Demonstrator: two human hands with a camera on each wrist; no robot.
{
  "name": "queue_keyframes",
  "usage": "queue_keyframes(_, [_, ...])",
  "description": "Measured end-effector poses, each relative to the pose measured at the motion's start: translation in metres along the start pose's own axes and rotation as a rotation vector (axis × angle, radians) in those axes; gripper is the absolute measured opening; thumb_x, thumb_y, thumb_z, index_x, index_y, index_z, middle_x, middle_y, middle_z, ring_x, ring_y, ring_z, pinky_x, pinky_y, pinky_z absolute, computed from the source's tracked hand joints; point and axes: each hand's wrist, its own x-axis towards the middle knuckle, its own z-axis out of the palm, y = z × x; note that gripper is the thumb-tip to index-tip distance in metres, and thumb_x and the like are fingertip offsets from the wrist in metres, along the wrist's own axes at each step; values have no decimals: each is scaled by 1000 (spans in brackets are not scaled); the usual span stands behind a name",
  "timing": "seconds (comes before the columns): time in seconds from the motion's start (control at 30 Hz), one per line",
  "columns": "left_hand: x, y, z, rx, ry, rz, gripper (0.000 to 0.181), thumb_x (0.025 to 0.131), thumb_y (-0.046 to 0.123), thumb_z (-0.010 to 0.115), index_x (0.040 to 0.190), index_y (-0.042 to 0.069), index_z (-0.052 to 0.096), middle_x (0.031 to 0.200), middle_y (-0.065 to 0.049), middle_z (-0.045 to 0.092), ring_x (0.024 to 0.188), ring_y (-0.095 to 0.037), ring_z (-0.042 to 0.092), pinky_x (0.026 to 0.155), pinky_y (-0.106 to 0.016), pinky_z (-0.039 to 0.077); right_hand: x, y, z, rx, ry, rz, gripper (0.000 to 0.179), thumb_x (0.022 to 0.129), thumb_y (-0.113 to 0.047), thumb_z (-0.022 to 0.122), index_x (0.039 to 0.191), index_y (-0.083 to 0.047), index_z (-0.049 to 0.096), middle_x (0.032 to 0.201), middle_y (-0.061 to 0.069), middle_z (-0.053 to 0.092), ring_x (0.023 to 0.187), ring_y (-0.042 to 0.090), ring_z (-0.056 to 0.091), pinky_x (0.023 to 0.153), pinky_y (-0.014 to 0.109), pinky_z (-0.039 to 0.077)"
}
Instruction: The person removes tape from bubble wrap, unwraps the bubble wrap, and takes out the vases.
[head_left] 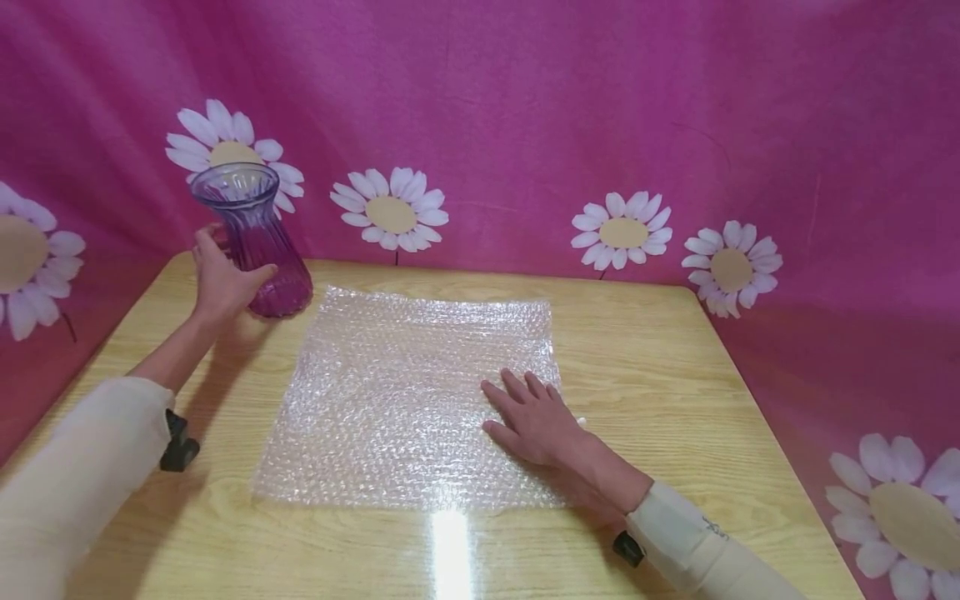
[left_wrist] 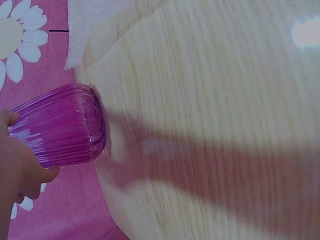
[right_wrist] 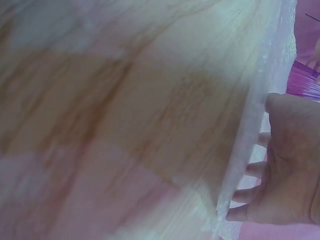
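A ribbed glass vase (head_left: 272, 258), purple at the base and clearer toward its flared rim, is at the far left of the table, tilted slightly. My left hand (head_left: 223, 279) grips its side, thumb across the front and fingers round the back. In the left wrist view the vase's purple base (left_wrist: 75, 125) shows beyond the left hand (left_wrist: 22, 165). A sheet of bubble wrap (head_left: 405, 400) lies flat across the middle of the table. My right hand (head_left: 542, 421) rests on its right side with fingers spread. The right wrist view shows the right hand (right_wrist: 290, 160) at the sheet's edge (right_wrist: 245, 135).
The light wood table (head_left: 645, 400) has rounded far corners. A pink cloth (head_left: 510, 100) with white daisies hangs behind and beside it. Light glares off the table's near part. A small white bit (head_left: 582, 422) shows beside the right wrist.
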Motion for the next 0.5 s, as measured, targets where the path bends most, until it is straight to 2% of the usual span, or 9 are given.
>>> queue_keyframes(0.17, [-4, -3, 0, 17, 32, 19, 79, 81, 6, 76, 141, -3, 27, 137, -21, 35, 119, -30, 37, 99, -29, 36, 2, 2, -2, 15, 5, -7, 65, 104, -51, 41, 159, -19, 28, 162, 18, 21, 143, 49, 21, 113, 66, 22])
queue_keyframes(0.33, [-9, -4, 1, 35, 29, 33, 76, 81, 6, 76, 140, -5, 29, 136, -22, 35, 118, -31, 39, 101, -32, 39, 2, 4, -4, 26, 17, -23, 65, 103, -51, 44, 158, -18, 31, 160, 20, 25, 141, 50, 25, 110, 67, 27])
queue_keyframes(0.5, [-16, -3, 4, 42, 26, 66, 70, 81, 3, 76, 135, -8, 33, 126, -19, 37, 112, -27, 40, 93, -28, 38, 1, 6, -6, 57, 29, -29, 65, 102, -48, 47, 157, -16, 33, 159, 22, 26, 140, 51, 26, 108, 69, 28])
